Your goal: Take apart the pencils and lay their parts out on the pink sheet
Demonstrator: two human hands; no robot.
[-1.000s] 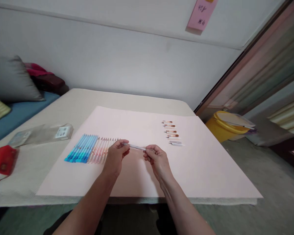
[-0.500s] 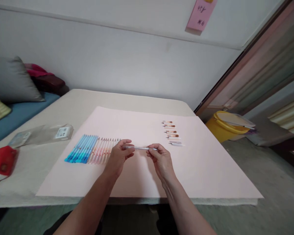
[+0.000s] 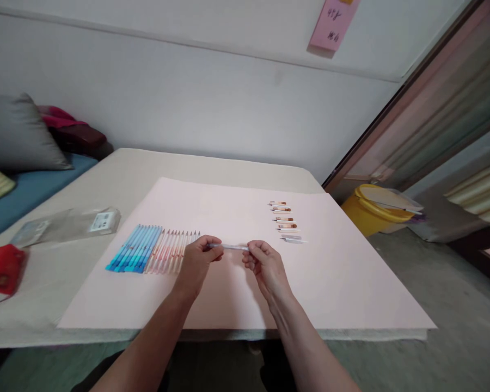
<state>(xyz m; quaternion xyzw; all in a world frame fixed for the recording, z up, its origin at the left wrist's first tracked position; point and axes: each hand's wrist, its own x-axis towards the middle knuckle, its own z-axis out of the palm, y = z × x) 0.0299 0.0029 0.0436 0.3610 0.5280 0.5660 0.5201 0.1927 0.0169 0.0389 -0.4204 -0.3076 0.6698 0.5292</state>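
Observation:
My left hand and my right hand hold one thin clear pen between them, level above a large pale pink sheet. Each hand pinches one end with closed fingers. Just left of my left hand lies a tidy row of pens, several blue ones at the left and several pink ones at the right. To the upper right of my right hand is a short column of small pen caps and tips.
The sheet lies on a beige table. A clear plastic packet and a red pack rest at the table's left. A yellow bucket stands on the floor at right, cushions on a blue seat at left.
The hands drew slightly apart along the pen, then came back closer together. The pen went from tilted to level. The rows on the sheet have not moved.

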